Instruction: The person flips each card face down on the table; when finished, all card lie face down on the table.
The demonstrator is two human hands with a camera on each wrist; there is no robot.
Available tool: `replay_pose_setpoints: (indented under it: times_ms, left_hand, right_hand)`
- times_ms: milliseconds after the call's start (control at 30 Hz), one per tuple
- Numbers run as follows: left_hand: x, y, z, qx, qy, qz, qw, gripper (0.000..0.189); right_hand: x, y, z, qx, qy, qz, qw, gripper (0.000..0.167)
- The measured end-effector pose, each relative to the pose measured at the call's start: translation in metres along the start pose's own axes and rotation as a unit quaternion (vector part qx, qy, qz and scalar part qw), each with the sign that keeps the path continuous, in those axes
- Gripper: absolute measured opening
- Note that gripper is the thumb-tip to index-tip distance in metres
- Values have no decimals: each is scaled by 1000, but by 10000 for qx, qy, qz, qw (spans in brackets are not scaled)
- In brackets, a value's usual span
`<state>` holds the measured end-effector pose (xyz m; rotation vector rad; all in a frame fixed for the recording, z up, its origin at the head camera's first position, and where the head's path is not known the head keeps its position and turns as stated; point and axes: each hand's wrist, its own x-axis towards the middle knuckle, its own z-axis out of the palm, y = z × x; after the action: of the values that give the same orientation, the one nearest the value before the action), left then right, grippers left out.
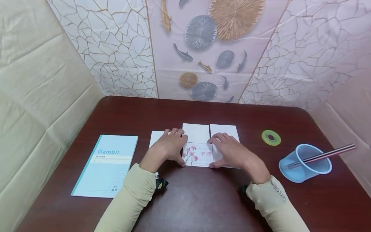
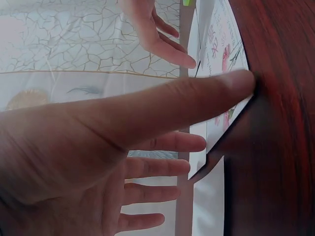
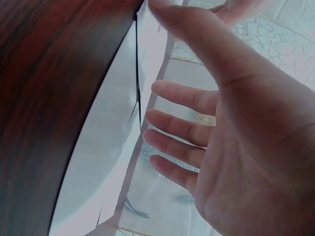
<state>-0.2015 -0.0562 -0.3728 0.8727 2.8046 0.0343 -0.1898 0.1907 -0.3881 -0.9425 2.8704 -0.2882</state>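
A greeting card (image 1: 198, 155) printed with pink carnations and Chinese characters lies flat on the table between both hands. At its left side is my left hand (image 1: 171, 145), thumb tip at the near left corner and fingers spread toward the far edge. My right hand (image 1: 229, 149) mirrors this on the right, thumb at the near right corner. In both wrist views the fingers look fairly straight. Behind the printed card lie a blank white card (image 1: 195, 132) and another white card (image 1: 223, 129). A third white card (image 1: 155, 136) is partly hidden by the left hand; more white shows under the right hand.
A light blue notebook (image 1: 108, 164) lies on the left of the dark red wooden table (image 1: 185, 206). To the right are a green roll of tape (image 1: 271, 138) and a blue mesh pen holder (image 1: 295, 164) tipped on its side, with pens (image 1: 327, 155) sticking out. A patterned curtain stands behind.
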Motion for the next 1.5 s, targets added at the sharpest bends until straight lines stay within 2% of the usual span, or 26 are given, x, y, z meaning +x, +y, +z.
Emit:
replay_pose_setpoints:
  times_ms: [200, 467, 700, 900, 1100, 1233, 1367, 1500]
  left_hand:
    - [2, 1, 0, -78, -7, -12, 10000, 82]
    - [2, 1, 2, -39, -44, -70, 10000, 84]
    - [2, 1, 2, -46, -8, 85, 10000, 82]
    - [4, 6, 2, 21, -30, 169, 9999, 88]
    - [6, 7, 2, 12, 174, 286, 9994, 84]
    - [6, 2, -1, -299, 326, 403, 9982, 82]
    - [3, -3, -5, -603, 424, 477, 9961, 87]
    - [3, -2, -6, -443, 635, 514, 9957, 91]
  right_hand:
    - [1, 0, 2, -16, 114, -45, 9999, 81]
    - [3, 2, 4, 37, 6, 119, 9999, 81]
    - [3, 2, 4, 177, 105, 45, 9998, 82]
    - [2, 4, 5, 85, 158, 11, 9998, 82]
    - [2, 6, 5, 20, 84, 18, 10000, 82]
    - [1, 9, 4, -10, 49, 46, 10000, 90]
    - [1, 10, 1, -60, 208, -43, 9998, 94]
    - [2, 8, -2, 139, 407, -95, 9990, 93]
